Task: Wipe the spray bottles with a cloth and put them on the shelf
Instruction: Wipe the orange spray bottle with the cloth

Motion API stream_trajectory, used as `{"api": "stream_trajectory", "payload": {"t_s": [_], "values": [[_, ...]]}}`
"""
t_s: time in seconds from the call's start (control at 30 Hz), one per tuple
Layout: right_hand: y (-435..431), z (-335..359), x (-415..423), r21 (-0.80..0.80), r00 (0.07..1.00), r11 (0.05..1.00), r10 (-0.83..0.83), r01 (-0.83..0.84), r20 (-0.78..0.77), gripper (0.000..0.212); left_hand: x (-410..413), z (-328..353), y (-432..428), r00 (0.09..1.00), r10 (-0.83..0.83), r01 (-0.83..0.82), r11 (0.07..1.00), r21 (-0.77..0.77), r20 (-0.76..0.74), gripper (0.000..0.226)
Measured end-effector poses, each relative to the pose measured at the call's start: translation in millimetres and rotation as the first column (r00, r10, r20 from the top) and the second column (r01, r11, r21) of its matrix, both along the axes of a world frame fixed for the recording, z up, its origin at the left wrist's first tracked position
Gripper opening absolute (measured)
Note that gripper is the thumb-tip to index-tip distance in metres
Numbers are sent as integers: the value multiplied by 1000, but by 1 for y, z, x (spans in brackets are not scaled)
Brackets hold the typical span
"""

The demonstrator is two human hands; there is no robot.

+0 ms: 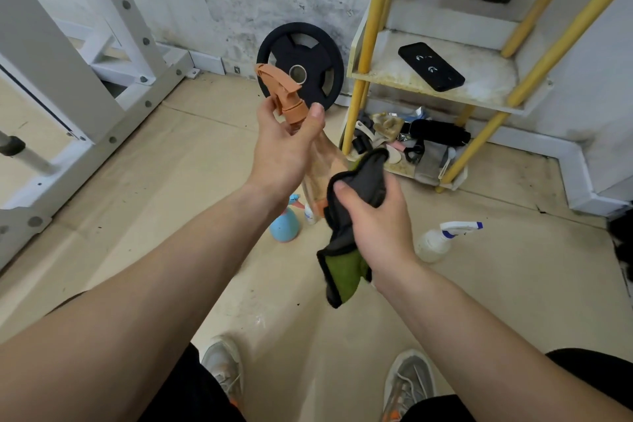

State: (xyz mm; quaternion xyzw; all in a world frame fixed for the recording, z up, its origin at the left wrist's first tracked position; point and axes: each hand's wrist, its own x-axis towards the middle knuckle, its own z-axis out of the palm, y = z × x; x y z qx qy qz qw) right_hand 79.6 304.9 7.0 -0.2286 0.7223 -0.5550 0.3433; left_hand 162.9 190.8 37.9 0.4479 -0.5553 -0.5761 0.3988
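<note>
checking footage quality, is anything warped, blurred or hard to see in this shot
Head view: the wide-angle lens splays the yellow shelf posts and white rack; light is soft, shadows faint; the clear spray bottle nearly blends into the floor; the cloth reads clearly.

I see free room on the left part of the middle shelf [387,69]; a phone [431,67] lies on its middle. Two yellow posts [371,44] stand at its front, the gap between them open. The bottom shelf [395,171] is crowded with clutter [428,137]. A weight plate [301,62] leans just beside the left post.
</note>
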Motion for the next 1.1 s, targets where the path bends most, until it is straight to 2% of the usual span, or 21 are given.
{"api": "stream_trajectory", "payload": {"t_s": [0.03,0.1,0.17,0.27,0.37,0.43,0.47,0.53,0.6,0.67,0.73,0.8,0.83,0.9,0.93,0.97,1.0,1.1], "values": [[2,0,2,31,975,997,74,-69,-211,51,0,-1,0,1000,6,-6,1000,11,-4,66],[7,0,7,116,815,977,214,-180,-538,59,-2,0,2,1000,-6,6,999,50,-15,56],[8,2,9,193,682,959,283,-207,-674,63,-3,-1,6,999,-37,38,998,48,-18,43],[3,9,3,255,598,951,307,-173,-740,65,-3,-2,8,997,-82,82,996,20,-14,30],[-7,14,-13,250,594,956,292,-155,-750,65,-4,-1,9,990,-137,138,990,19,-13,25],[-11,12,-23,202,699,961,275,-188,-660,54,-3,2,9,986,-165,165,986,7,-27,24],[-13,8,-28,167,783,965,261,-201,-565,48,-2,5,8,984,-171,171,985,-1,-43,26],[-14,-2,-37,121,929,968,245,-219,-279,45,1,11,4,981,-164,164,986,-6,-108,28],[-11,-12,-40,135,968,959,252,-250,4,51,5,16,-2,973,-134,140,990,21,-186,23],[-6,-17,-34,172,962,948,257,-270,91,54,10,18,-9,962,-98,121,989,79,-255,15],[-2,-16,-25,173,974,959,226,-224,9,53,14,17,-16,954,-62,107,984,141,-292,15],[1,-5,-14,139,950,973,211,-183,-230,42,15,15,-17,951,-43,103,978,181,-305,16],[2,1,-10,126,896,975,216,-181,-387,37,13,14,-15,952,-46,109,975,194,-302,15],[0,14,-3,147,693,969,244,-197,-678,40,8,12,-6,956,-81,139,971,193,-281,12],[-3,18,-1,171,601,966,256,-196,-757,44,5,10,-2,961,-102,153,971,184,-259,11],[-6,20,0,200,563,962,270,-184,-781,45,3,9,1,965,-120,163,971,174,-233,11],[-9,22,-1,219,585,960,279,-173,-761,44,2,7,4,968,-133,170,971,168,-211,13],[-16,20,-15,207,768,956,289,-206,-571,40,1,5,6,975,-156,177,976,128,-160,24]]}}
